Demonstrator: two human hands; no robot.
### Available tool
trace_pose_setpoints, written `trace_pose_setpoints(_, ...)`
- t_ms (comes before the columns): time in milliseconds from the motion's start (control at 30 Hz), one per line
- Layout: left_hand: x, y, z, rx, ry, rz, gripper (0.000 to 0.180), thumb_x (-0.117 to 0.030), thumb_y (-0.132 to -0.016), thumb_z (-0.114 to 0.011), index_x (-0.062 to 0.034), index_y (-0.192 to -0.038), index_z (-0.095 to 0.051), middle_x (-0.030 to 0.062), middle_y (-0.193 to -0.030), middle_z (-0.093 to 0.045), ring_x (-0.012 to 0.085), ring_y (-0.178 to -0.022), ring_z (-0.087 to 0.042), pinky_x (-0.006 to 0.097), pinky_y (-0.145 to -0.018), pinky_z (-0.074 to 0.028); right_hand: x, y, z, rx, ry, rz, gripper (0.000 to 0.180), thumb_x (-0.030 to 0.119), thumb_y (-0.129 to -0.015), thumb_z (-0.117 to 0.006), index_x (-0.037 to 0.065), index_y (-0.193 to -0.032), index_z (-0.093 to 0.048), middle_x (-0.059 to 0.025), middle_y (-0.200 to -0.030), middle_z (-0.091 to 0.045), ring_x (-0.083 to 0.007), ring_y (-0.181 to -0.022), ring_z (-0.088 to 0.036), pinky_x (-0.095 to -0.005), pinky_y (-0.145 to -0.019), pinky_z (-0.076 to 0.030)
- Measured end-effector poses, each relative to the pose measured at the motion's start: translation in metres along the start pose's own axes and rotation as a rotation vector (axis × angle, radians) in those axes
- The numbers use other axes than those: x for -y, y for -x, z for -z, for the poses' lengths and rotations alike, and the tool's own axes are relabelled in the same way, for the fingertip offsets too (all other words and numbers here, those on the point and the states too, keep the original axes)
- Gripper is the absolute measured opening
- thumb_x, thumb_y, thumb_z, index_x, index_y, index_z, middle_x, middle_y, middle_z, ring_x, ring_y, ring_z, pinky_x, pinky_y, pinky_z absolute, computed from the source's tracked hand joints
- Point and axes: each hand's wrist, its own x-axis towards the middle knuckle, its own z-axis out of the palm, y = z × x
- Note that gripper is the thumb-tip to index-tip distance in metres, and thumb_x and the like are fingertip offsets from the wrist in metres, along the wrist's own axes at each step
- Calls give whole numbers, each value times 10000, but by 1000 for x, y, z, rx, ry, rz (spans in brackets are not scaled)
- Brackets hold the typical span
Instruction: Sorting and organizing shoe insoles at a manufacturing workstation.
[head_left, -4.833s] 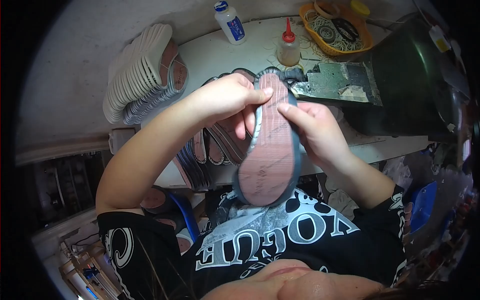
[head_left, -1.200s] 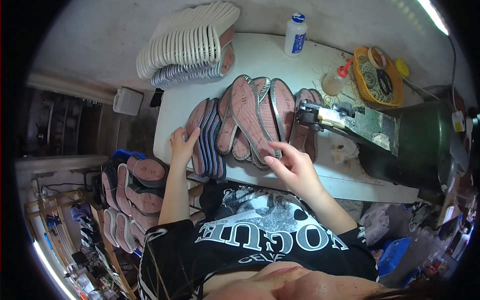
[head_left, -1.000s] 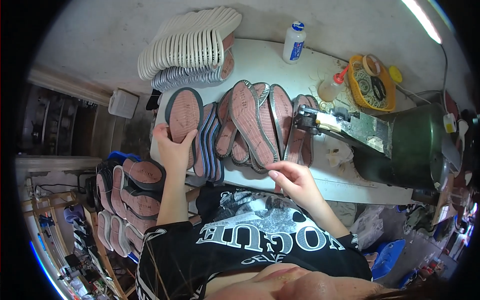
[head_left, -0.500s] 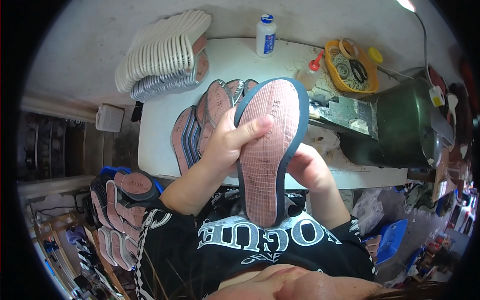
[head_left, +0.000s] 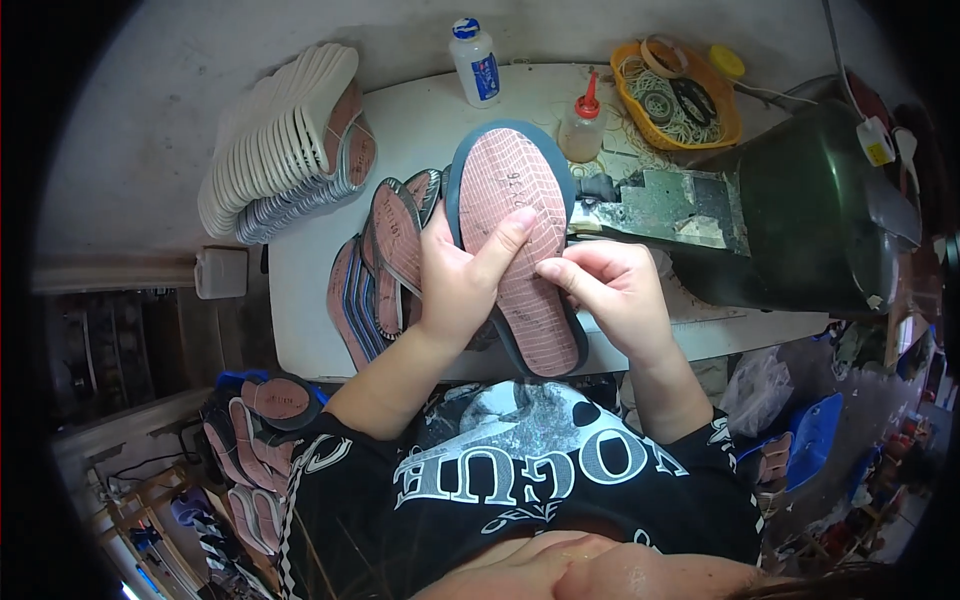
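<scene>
A shoe sole (head_left: pixel 505 165) with a pink woven-looking face and a dark blue-green rim is held up over the table's front edge, its wide end pointing away from me. My left hand (head_left: pixel 462 275) grips its left side, thumb lying across the pink face and fingers hidden behind. At the sole's right edge my right hand (head_left: pixel 625 295) is closed, with thumb and forefinger pinched together near the middle. Whether a thread or other small piece sits in that pinch is too small to tell. Beside my left hand, more pink-faced soles (head_left: pixel 393 240) lie overlapping on the table.
A stack of white and silver soles (head_left: pixel 270 155) stands back left. Behind the work are a white bottle (head_left: pixel 476 65), a red-tipped squeeze bottle (head_left: pixel 582 130) and a yellow basket (head_left: pixel 690 135) with cords. A dark green machine (head_left: pixel 815 210) occupies the right; blue bins (head_left: pixel 815 440) sit below.
My right hand has come from behind the sole to pinch at its right edge. The sole has moved slightly away from me, and the view has shifted.
</scene>
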Motion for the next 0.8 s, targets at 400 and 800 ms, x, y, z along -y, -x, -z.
trace_pose_setpoints(400, 23, -40, -1, -18, 198, 317, 315, -200, -904, -621, 27, -1120, -585, 85, -1038, -648, 146, -924, -626, 286, -845, -483, -11, 48, 11, 290, -378, -382, 256, 214, -950, -558, -31, -941, -631, -95, -761, -673, -119, -630, -647, -216, -544, -508)
trace_pose_setpoints(800, 18, -88, -7, 134, -131, 422, 418, -303, -889, -646, 48, -1112, -610, 101, -993, -676, 158, -868, -642, 281, -815, -489, -13, 41, -15, 2, -620, -296, 315, 212, -962, -516, -79, -899, -618, -149, -704, -657, -175, -577, -652, -248, -523, -517)
